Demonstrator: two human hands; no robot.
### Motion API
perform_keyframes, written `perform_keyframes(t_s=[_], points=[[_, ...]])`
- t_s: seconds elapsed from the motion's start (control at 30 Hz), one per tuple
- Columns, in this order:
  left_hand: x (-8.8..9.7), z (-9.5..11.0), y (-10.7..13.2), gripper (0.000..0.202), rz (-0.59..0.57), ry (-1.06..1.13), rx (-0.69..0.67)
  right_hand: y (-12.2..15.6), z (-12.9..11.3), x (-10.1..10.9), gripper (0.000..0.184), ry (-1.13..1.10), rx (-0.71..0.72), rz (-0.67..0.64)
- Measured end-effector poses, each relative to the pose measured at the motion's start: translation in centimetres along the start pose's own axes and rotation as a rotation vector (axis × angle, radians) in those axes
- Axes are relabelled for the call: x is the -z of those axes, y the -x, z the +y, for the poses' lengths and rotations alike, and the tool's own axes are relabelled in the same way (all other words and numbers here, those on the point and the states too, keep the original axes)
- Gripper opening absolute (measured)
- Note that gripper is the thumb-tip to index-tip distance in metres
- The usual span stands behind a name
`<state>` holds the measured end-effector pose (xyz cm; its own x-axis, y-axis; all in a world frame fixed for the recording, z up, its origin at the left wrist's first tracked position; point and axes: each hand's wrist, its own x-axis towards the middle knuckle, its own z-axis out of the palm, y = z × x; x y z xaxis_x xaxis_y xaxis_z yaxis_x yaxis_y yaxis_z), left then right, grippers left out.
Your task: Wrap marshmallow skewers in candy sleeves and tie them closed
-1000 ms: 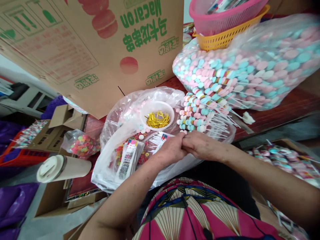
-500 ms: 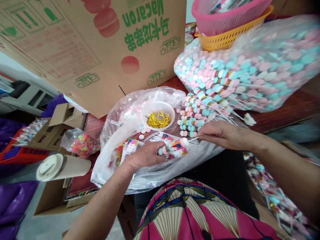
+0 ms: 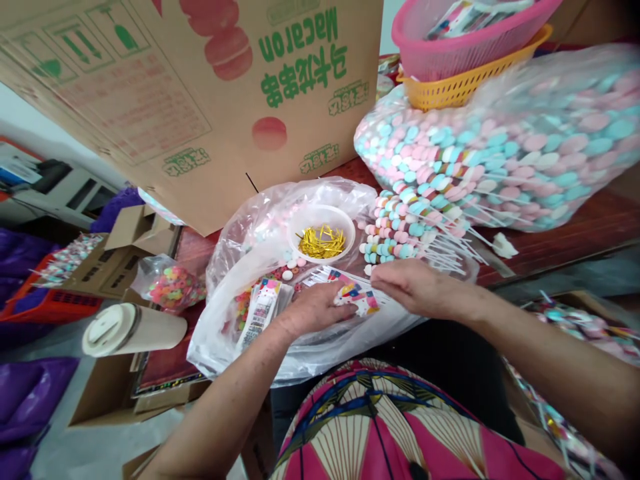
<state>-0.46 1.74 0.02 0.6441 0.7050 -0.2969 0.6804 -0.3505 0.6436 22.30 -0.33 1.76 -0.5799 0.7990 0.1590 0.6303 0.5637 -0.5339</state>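
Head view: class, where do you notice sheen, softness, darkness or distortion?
Head view: pale sheen on the plastic; head view: the candy bag softens towards the right edge; head view: top right corner darkened; head view: the cup appears tipped, probably wide-angle distortion.

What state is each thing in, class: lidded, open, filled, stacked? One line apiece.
Cup: lid on.
Bowl: open, holding gold strips.
Pink basket: stacked on yellow basket, packets inside.
Large bag: filled with pastel candies.
Small bag: holding bright rings.
Carton: printing upside down.
Candy skewers: grouped together, sticks exposed.
Left hand: on printed packet, grip unclear.
Right hand: near that packet, grip unclear.
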Motion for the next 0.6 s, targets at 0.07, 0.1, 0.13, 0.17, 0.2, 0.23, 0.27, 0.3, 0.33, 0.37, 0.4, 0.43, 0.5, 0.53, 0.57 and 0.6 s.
perform_keyframes(t_s=[0.07, 0.1, 0.13, 0.17, 0.2, 0.23, 0.27, 0.3, 0.33, 0.37, 0.4, 0.43, 0.5, 0.53, 0.57, 0.6], points=[[-0.8, 0.0, -0.4, 0.029, 0.062, -0.075, 0.022, -0.7, -0.2, -1.3, 0.03, 0.017, -0.037, -0.005], [-1.4, 0.1, -0.5, 0.03, 0.078, -0.105, 0.039, -1.1, -0.2, -1.8, 0.029, 0.018, -0.056, -0.007], [-1.9, 0.2, -0.7, 0.032, 0.079, -0.123, 0.054, -1.5, -0.2, -2.3, 0.027, 0.008, -0.066, -0.014], [-2.3, 0.3, -0.8, 0.035, 0.079, -0.132, 0.067, -2.0, -0.1, -2.6, 0.025, -0.023, -0.071, -0.019], [-2.7, 0.4, -0.9, 0.038, 0.084, -0.127, 0.079, -2.4, 0.0, -2.8, 0.023, -0.082, -0.078, -0.019], [-2.9, 0.5, -0.9, 0.041, 0.103, -0.111, 0.094, -2.9, 0.1, -2.8, 0.02, -0.164, -0.095, -0.009], [-3.1, 0.5, -0.9, 0.042, 0.135, -0.086, 0.112, -3.3, 0.1, -2.9, 0.018, -0.257, -0.124, 0.014], [-3.1, 0.6, -0.9, 0.042, 0.173, -0.063, 0.134, -3.7, -0.1, -2.9, 0.019, -0.339, -0.158, 0.038], [-3.1, 0.6, -0.9, 0.04, 0.206, -0.047, 0.161, -4.1, -0.3, -3.0, 0.022, -0.399, -0.19, 0.054], [-3.1, 0.5, -0.9, 0.037, 0.231, -0.036, 0.198, -4.5, -0.7, -3.1, 0.025, -0.43, -0.21, 0.064], [-3.0, 0.5, -0.9, 0.035, 0.248, -0.027, 0.244, -4.9, -1.2, -3.4, 0.029, -0.434, -0.216, 0.073], [-2.8, 0.4, -1.0, 0.035, 0.262, -0.013, 0.297, -5.2, -1.6, -3.6, 0.033, -0.431, -0.213, 0.088], [-2.4, 0.2, -0.9, 0.042, 0.308, 0.053, 0.365, -5.8, -2.5, -4.2, 0.035, -0.451, -0.197, 0.132], [-2.1, 0.0, -0.7, 0.047, 0.339, 0.113, 0.356, -6.0, -2.8, -4.5, 0.033, -0.469, -0.187, 0.156], [-1.7, -0.2, -0.4, 0.055, 0.36, 0.216, 0.312, -6.2, -2.9, -4.7, 0.03, -0.488, -0.182, 0.166], [-1.2, -0.6, 0.0, 0.065, 0.364, 0.352, 0.247, -6.3, -3.0, -4.9, 0.027, -0.516, -0.186, 0.162]])
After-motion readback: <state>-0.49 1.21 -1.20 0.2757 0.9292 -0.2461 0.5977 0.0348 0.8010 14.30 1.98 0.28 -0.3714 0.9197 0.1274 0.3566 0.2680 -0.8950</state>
